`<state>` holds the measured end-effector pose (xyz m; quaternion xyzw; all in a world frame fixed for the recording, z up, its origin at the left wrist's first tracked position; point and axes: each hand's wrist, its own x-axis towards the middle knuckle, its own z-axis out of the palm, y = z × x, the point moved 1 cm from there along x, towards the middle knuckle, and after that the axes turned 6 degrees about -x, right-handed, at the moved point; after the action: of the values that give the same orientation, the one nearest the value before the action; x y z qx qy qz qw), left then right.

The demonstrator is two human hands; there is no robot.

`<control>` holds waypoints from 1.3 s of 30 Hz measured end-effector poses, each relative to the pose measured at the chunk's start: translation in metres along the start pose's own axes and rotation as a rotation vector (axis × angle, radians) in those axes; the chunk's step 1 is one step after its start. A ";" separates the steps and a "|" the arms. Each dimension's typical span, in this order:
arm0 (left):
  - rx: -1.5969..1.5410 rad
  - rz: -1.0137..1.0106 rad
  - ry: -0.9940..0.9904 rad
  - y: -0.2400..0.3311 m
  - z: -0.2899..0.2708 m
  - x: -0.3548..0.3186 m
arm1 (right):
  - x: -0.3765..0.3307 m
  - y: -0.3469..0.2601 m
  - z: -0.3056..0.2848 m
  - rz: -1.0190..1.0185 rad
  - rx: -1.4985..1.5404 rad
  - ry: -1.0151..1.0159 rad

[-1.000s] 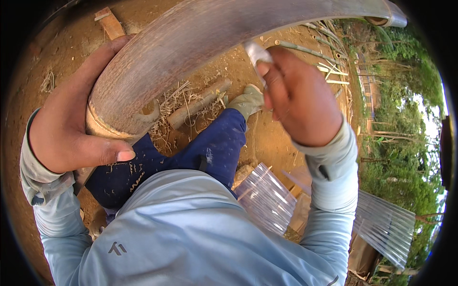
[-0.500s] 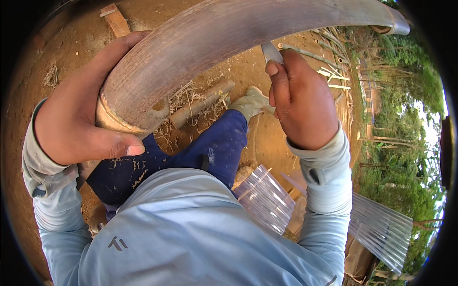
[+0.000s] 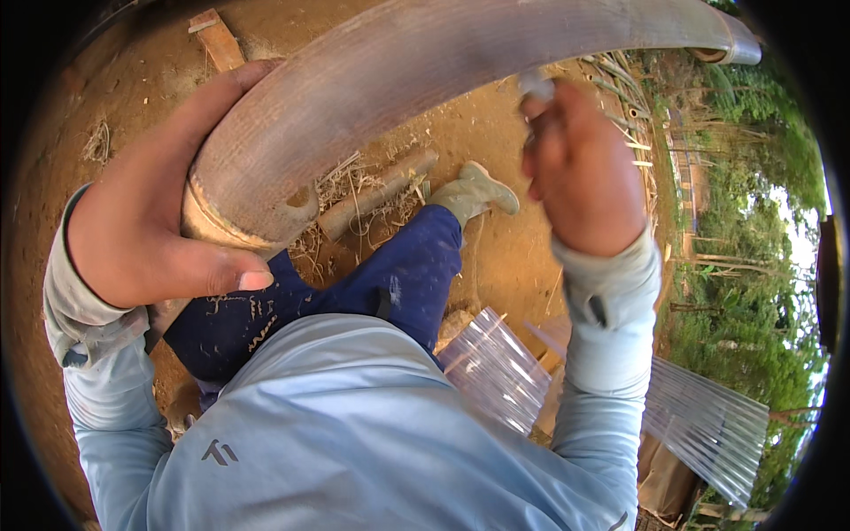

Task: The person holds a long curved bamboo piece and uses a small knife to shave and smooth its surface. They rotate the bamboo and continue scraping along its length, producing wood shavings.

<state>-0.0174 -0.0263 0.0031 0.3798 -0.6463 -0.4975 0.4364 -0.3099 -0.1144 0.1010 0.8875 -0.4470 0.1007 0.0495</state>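
A thick brown-grey bamboo pole (image 3: pixel 398 84) runs from the left across the top of the view, with a pale node ring and a small hole near its near end. My left hand (image 3: pixel 146 230) is wrapped round that end, thumb over the front, fingers hidden behind. At the pole's lower edge, toward the right, my right hand (image 3: pixel 589 173) is closed on a knife with a short metal blade (image 3: pixel 537 86). Motion smears this hand and the blade, so I cannot tell whether the blade touches the pole.
On the dirt ground lie a short bamboo piece (image 3: pixel 376 195), stringy shavings (image 3: pixel 354 173) and a wooden plank (image 3: pixel 217 40). Clear corrugated sheets (image 3: pixel 500 367) lean at the lower right. Cut bamboo poles (image 3: pixel 620 75) lie farther off, beside trees. My boot (image 3: pixel 474 190) stands below the pole.
My right hand has moved to the right and slightly farther away along the pole's edge, taking the knife with it. My left hand and the pole have barely shifted.
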 end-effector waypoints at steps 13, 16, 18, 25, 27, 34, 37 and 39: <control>0.068 0.004 -0.010 0.005 -0.003 -0.001 | 0.000 -0.008 -0.001 0.122 0.116 -0.129; 0.052 -0.010 -0.019 0.006 -0.004 0.001 | 0.002 0.000 0.002 0.212 0.028 0.000; 0.064 0.011 -0.004 0.002 -0.003 -0.001 | -0.014 -0.023 0.023 0.005 0.027 -0.023; 0.027 0.007 -0.020 0.006 -0.003 0.002 | 0.000 -0.010 0.009 0.107 0.096 -0.014; 0.002 0.018 -0.019 0.005 -0.002 0.002 | -0.018 -0.025 0.036 -0.157 0.050 0.036; 0.012 0.006 -0.058 0.007 -0.005 0.003 | -0.017 -0.023 0.030 0.078 0.202 -0.017; -0.013 -0.002 -0.031 0.006 -0.003 0.001 | -0.025 -0.041 0.040 -0.017 0.194 -0.133; -0.003 -0.024 -0.028 0.007 -0.004 0.000 | -0.012 -0.031 0.028 0.004 0.201 -0.072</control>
<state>-0.0137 -0.0263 0.0107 0.3800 -0.6470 -0.5091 0.4218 -0.2877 -0.0914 0.0712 0.8902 -0.4378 0.1132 -0.0562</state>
